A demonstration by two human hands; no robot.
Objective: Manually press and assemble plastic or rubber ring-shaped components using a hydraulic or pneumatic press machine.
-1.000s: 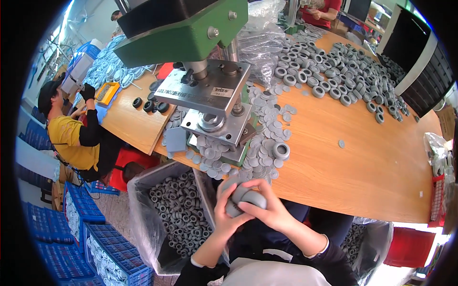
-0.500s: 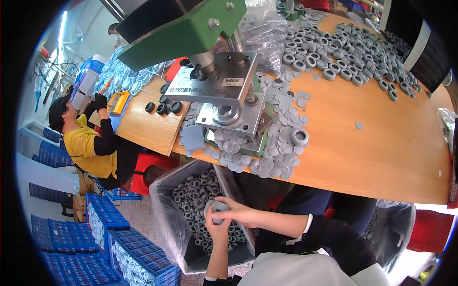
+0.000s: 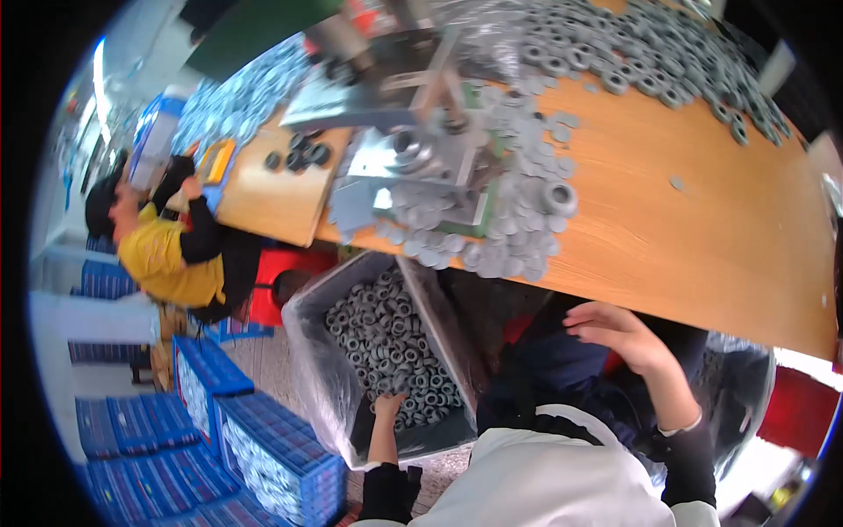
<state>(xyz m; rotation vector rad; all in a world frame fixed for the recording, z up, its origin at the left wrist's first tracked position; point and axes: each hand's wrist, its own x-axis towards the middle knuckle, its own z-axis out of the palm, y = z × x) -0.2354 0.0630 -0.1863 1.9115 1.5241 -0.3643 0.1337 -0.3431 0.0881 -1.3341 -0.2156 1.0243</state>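
Note:
My left hand [image 3: 387,409] reaches down into a grey bin lined with clear plastic [image 3: 309,344], its fingers spread on the heap of grey rings [image 3: 384,338] inside. It does not seem to grip any of them. My right hand [image 3: 617,335] hovers empty with loose fingers over my lap, just below the front edge of the wooden table [image 3: 694,230]. On the table above the bin stands a metal press [image 3: 411,151], with flat grey discs [image 3: 505,230] spread around its base and one thick grey ring [image 3: 559,198] beside them.
A large pile of grey rings [image 3: 654,44] covers the table's far right. Black rings [image 3: 300,156] lie left of the press. A person in a yellow top [image 3: 165,256] sits at the left. Blue crates [image 3: 224,430] stand on the floor beside the bin.
Both hands held a clump of grey rings at my lap, then carried it over the bin. Now my left hand is down in the bin and my right has drawn away, empty.

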